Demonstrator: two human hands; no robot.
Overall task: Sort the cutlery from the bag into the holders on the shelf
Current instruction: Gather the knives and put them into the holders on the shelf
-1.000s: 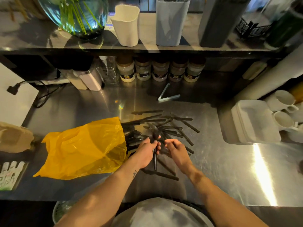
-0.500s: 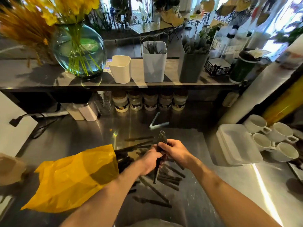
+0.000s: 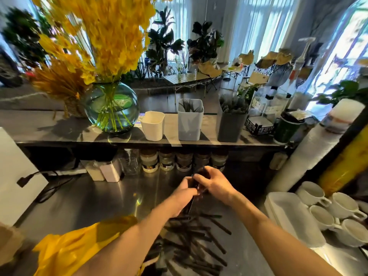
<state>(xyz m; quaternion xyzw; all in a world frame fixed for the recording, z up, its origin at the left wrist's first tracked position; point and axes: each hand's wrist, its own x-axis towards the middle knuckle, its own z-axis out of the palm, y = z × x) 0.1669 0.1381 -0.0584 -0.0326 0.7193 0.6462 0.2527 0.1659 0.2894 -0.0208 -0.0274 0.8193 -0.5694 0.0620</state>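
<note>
Three holders (image 3: 190, 124); five jars (image 3: 166, 161); four cups (image 3: 342, 204); one vase (image 3: 111, 108); one bag (image 3: 65, 253).

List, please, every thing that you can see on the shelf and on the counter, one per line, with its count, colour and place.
white holder: one, white, shelf, left of three
light grey holder: one, light grey, shelf, middle, dark cutlery inside
dark grey holder: one, dark grey, shelf, right, cutlery inside
glass vase: one, clear, shelf left, holds yellow flowers
jars: five, brownish, under the shelf
loose cutlery: many, black, on counter
plastic bag: one, yellow, counter, lower left
cups: four, white, right side
tray: one, white, beside cups
held cutlery: count unclear, black, between both hands
left hand: one, grips held cutlery
right hand: one, grips held cutlery
</note>
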